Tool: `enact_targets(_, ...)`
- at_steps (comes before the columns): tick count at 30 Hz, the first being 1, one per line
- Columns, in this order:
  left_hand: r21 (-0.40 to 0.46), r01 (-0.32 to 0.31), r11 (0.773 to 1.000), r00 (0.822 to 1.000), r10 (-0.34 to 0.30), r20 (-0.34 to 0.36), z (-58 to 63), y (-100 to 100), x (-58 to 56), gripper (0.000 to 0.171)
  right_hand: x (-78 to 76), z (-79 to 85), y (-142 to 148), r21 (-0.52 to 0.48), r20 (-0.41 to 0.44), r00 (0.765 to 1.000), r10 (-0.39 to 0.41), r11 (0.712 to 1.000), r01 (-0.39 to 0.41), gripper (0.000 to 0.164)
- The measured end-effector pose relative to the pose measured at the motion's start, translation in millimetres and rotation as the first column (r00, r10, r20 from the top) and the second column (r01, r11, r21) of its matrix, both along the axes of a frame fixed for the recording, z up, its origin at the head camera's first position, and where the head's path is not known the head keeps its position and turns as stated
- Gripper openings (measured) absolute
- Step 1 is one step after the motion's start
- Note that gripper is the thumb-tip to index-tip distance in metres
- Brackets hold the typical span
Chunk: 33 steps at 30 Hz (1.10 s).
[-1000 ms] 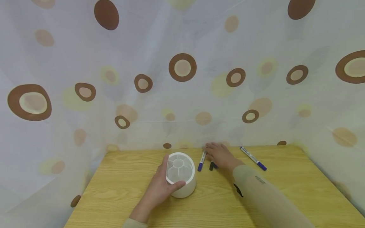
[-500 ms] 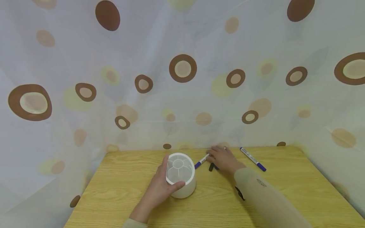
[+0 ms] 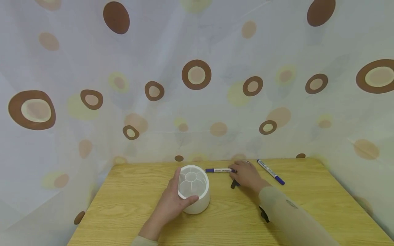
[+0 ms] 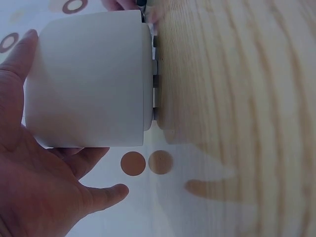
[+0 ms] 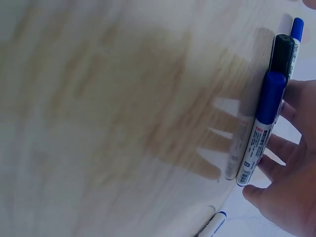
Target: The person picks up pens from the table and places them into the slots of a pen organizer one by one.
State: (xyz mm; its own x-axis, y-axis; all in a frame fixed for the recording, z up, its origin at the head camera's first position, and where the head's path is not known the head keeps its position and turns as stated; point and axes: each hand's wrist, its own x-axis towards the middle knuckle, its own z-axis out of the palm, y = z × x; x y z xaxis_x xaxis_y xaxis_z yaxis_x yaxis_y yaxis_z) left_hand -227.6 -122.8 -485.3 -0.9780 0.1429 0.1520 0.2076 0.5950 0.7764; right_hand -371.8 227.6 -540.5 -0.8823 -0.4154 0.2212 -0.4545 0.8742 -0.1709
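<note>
My left hand (image 3: 172, 201) grips a white round pen holder (image 3: 201, 203), its thumb over the near rim. Divided compartments show in the holder's top; small feet under its base meet the table in the left wrist view. To the right, my right hand (image 3: 247, 176) lies low over several markers, fingers spread and loosely bent. Its fingertips touch the right end of a blue-capped marker (image 3: 220, 170) lying crosswise behind the holder. Under the palm are a black-capped marker (image 5: 281, 54) and another blue-capped marker (image 5: 261, 123), partly hidden in the head view.
A further blue-capped marker (image 3: 271, 172) lies slanted to the right of my right hand. The wooden table (image 3: 129, 198) ends at the back against a white curtain (image 3: 197, 112) with brown and beige spots.
The blue-capped marker at my right fingertips has swung from pointing toward me to lying crosswise, cap to the left. My right hand has shifted slightly right and nearer. The left hand has stayed on the holder.
</note>
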Motion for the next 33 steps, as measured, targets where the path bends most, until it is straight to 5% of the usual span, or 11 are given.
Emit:
enact_targets(7,0.001,0.001,1.0,1.0,-0.001,-0.004,-0.4,0.0,1.3,0.126,14.6,19.2,-4.2,-0.026,-0.036,0.999,-0.001,1.0,0.0,0.02)
enact_targets(14,0.014,0.006,1.0,1.0,-0.007,0.013,-2.3,-1.0,0.8,0.128,13.9,14.3,-0.7,-0.056,-0.118,0.993,0.026,0.998,-0.033,0.015)
enact_targets(21,0.011,0.014,1.0,1.0,-0.014,0.023,-4.7,-1.4,-0.8,0.135,19.3,25.5,-7.0,-0.128,-0.024,0.999,-0.035,0.991,0.032,0.013)
enact_targets(27,0.026,0.015,1.0,1.0,-0.015,0.016,-3.5,-1.4,0.1,0.135,19.5,31.8,-6.7,-0.256,0.105,0.989,-0.103,0.958,0.127,0.018)
enact_targets(33,0.046,0.015,0.999,1.0,-0.015,0.004,-3.5,-1.2,-0.5,0.134,28.3,47.4,-6.2,-0.347,0.112,0.988,-0.103,0.928,0.136,0.027)
